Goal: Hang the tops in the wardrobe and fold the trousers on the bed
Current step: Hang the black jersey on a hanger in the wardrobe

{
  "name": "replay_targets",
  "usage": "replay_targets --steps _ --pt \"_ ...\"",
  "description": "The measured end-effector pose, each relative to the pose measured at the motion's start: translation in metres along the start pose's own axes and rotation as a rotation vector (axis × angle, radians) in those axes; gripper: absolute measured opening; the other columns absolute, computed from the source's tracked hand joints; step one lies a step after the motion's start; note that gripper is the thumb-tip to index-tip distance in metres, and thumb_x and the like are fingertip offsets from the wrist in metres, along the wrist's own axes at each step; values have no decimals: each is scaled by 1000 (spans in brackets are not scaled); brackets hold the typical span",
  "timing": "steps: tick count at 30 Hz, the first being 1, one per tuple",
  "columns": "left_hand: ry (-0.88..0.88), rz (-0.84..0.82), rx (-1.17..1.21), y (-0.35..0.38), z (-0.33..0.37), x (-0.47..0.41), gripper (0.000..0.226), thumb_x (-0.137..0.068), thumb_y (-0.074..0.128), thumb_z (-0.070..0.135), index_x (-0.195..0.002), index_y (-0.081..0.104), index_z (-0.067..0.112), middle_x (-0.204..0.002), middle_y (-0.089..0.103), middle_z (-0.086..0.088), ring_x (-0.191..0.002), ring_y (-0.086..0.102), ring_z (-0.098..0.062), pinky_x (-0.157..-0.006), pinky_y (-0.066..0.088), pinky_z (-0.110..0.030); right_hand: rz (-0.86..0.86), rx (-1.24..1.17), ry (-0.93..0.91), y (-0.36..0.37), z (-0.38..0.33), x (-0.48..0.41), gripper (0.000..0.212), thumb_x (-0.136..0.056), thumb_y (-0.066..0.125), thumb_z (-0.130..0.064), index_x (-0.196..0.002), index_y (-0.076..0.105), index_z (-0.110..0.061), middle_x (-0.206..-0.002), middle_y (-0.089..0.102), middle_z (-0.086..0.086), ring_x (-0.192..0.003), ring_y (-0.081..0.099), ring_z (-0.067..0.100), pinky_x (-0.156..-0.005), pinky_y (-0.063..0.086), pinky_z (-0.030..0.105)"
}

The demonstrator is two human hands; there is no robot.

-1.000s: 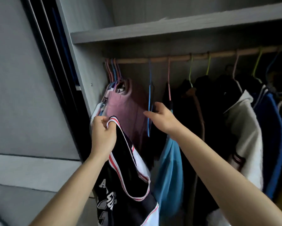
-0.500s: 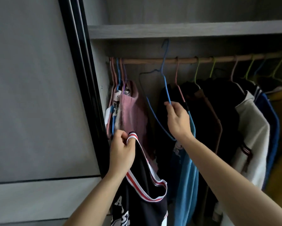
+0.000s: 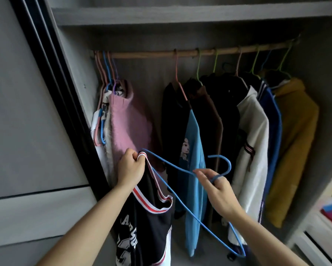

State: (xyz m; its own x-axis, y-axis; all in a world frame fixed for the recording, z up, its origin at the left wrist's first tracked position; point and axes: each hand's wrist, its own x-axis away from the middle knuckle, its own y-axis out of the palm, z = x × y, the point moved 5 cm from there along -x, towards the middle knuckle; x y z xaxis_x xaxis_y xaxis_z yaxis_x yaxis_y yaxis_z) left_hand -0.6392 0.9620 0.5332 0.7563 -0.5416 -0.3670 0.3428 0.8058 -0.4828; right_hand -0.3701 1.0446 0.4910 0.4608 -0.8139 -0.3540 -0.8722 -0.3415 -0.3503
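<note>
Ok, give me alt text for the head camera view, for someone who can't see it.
A person's right hand holds a blue wire hanger off the wooden wardrobe rail, while the left hand grips the red-and-white-trimmed strap of a black sleeveless jersey. Other tops hang on the rail behind.

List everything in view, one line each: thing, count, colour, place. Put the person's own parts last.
Rail: one, wooden, under the shelf.
Shelf: one, grey, at the top.
Pink sweater: one, hanging at the left.
Light blue top: one, hanging mid-rail.
White jacket: one, hanging right of centre.
Mustard hoodie: one, hanging far right.
Blue hanger: one, off the rail, in the right hand.
Jersey: one, black with red-and-white trim, held by its strap.
Left hand: on the strap.
Right hand: at the hanger's neck.
</note>
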Motion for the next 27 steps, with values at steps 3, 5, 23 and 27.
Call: replay_targets --steps 3,5,23,27 --pt "-11 -32 -103 12 -1 -1 32 -90 56 22 -64 40 11 -60 48 -3 -72 53 -37 -62 34 -36 -28 -30 56 -30 -1 9 19 -97 55 -47 -97 73 -38 -52 30 -1 -48 28 17 -47 23 32" --pt "-25 -37 -174 18 2 -4 32 -90 55 22 -64 41 11 -67 55 -10 -78 57 -39 -64 35 -36 -55 19 79 -51 -6 15 20 -99 56 -40 -93 74 -34 -48 29 -5 -45 28 13 -45 23 30" --pt "432 -453 -66 52 124 78 7 -79 70 34 -85 67 33 -81 65 19 -80 60 -4 -78 45 -26 -202 -236 122 -80 -7 26 17 -98 59 -26 -98 74 -34 -53 35 -1 -47 29 14 -45 25 23" --pt "659 -245 -504 42 112 71 32 -94 44 50 -78 65 32 -83 57 18 -96 49 -11 -84 20 -34 -163 -338 76 -84 -18 22 18 -95 58 -34 -101 75 -32 -61 35 5 -51 29 17 -47 23 29"
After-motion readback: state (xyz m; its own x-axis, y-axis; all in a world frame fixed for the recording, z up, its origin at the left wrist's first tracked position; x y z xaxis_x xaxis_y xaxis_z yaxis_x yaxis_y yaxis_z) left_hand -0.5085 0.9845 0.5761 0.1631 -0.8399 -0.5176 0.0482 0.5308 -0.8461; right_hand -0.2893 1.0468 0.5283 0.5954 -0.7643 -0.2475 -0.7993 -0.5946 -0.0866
